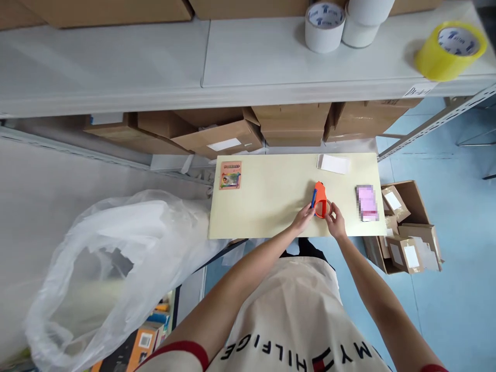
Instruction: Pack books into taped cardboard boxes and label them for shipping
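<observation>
An orange tape dispenser (320,199) with a roll of clear tape lies near the front edge of a pale yellow table (271,201). My left hand (303,219) touches its left side with the fingers curled on it. My right hand (335,220) grips the roll end from the right. On the table also lie a small colourful card (230,175) at the back left, a white paper slip (334,164) at the back, and a pink packet (366,202) at the right.
A big clear plastic bag (104,268) stands left of the table. An open carton of small boxes (406,227) sits on the blue floor at the right. Brown cartons (290,126) fill the shelf behind. White tape rolls (324,26) and a yellow roll (449,49) rest on the shelf top.
</observation>
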Motion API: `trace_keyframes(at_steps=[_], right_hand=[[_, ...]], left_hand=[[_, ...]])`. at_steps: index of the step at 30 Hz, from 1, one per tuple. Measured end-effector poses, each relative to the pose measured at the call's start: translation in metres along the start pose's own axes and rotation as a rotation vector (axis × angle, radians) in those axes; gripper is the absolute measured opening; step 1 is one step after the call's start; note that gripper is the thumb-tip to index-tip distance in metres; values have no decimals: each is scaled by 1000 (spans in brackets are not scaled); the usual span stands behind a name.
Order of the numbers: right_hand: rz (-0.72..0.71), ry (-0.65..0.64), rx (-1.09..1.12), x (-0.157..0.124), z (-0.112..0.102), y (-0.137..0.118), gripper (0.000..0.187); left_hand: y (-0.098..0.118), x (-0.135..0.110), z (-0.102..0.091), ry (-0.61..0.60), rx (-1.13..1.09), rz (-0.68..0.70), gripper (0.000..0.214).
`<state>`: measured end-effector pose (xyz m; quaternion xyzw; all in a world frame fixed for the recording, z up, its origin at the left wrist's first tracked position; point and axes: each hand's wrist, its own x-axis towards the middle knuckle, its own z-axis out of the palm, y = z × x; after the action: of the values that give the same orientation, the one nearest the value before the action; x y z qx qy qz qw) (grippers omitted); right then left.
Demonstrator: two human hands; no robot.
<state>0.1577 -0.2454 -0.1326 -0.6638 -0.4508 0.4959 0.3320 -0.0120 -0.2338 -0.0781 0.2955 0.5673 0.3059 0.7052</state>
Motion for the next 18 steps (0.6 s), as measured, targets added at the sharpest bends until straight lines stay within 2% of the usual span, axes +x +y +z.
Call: trace_keyframes(at_steps=[7, 13, 18], right_hand=[[49, -25, -26, 1, -5, 5, 84], [69, -53, -12, 0, -6, 0, 85], [59, -50, -20, 1, -7, 1, 90]], left_hand=[[-13, 6, 5, -36, -2, -3, 69], [-16, 6, 1, -64, 47, 27, 62], [-20, 6, -5, -62, 73, -34, 60]])
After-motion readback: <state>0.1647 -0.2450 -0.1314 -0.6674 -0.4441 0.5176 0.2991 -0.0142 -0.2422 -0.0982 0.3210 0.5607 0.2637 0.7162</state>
